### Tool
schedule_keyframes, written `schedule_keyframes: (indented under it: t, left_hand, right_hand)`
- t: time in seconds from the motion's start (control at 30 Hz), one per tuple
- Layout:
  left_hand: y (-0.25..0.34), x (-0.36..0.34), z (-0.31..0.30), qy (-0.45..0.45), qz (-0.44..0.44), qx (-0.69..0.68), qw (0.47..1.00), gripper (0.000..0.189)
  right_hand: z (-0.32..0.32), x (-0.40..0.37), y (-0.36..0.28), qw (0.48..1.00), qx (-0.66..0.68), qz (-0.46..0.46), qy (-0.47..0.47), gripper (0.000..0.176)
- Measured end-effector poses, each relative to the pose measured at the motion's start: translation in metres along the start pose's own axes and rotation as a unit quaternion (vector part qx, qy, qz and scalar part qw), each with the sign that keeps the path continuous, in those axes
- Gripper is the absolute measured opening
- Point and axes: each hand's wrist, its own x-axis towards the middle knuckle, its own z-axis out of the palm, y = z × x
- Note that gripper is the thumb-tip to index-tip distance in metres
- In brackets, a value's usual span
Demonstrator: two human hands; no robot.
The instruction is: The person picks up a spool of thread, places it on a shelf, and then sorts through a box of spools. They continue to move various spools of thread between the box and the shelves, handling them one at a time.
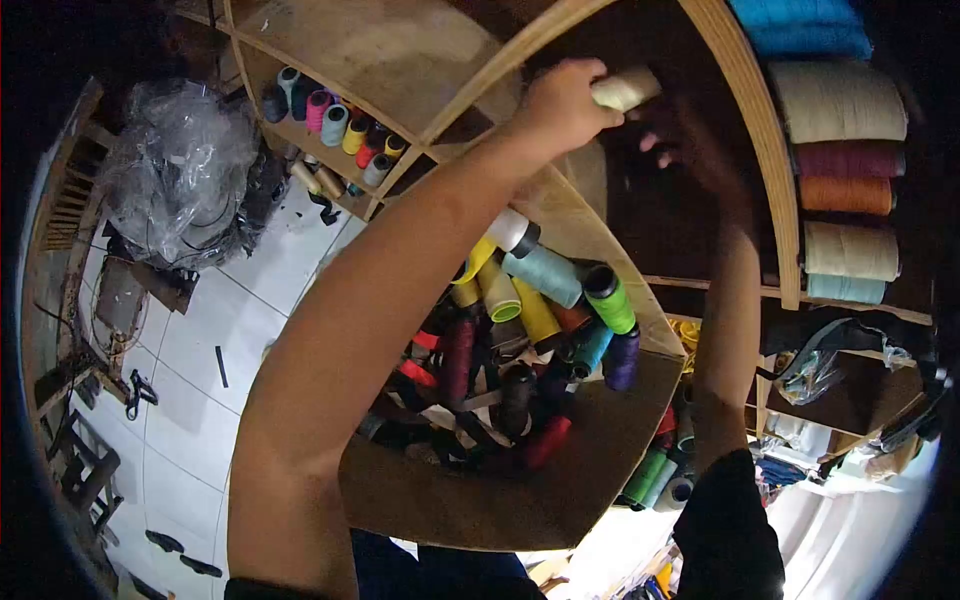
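My left hand (570,108) is up at a dark shelf compartment, its fingers closed round a cream thread spool (626,89). Just to the right, my right hand (685,150) reaches into the shadowed compartment with its fingers apart; part of it is lost in the dark. Below my arms is a cardboard box (500,510) holding several thread spools and straps. Among them are a light blue spool (543,276), a bright green spool (609,298), a purple spool (621,360) and a dark red spool (457,360).
A wooden shelf divider (750,130) curves beside my right arm, with stacked large spools (848,250) beyond it. Small coloured spools (334,124) stand in a compartment at the upper left. Clear plastic bags (180,170) lie at the left, above the tiled floor (195,390).
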Motion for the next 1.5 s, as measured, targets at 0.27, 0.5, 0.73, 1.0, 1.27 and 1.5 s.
schedule_keyframes:
  t: [0.27,0.5,0.73,1.0,1.27,1.5]
  left_hand:
    - [0.014,-0.01,0.001,0.004,0.013,0.076,0.997,0.052]
    - [0.027,-0.021,0.006,0.023,-0.039,0.16,0.986,0.043]
    - [0.028,-0.018,0.005,0.039,-0.063,0.152,0.986,0.06]
    - [0.02,-0.013,0.009,0.071,-0.047,0.132,0.987,0.057]
    - [0.021,-0.015,0.008,0.091,-0.052,0.118,0.987,0.046]
    - [0.02,-0.014,0.004,0.085,-0.025,0.078,0.993,0.032]
  right_hand:
    - [-0.006,0.016,0.01,0.996,0.003,-0.069,0.049,0.035]
    - [-0.02,0.058,0.084,0.919,-0.303,-0.081,0.237,0.037]
    - [0.001,0.063,0.119,0.868,-0.402,0.018,0.289,0.037]
    - [-0.007,0.071,0.124,0.857,-0.419,0.05,0.295,0.036]
    - [0.002,0.02,0.068,0.903,-0.32,0.025,0.285,0.036]
    - [0.075,-0.12,-0.012,0.955,-0.272,-0.016,-0.119,0.035]
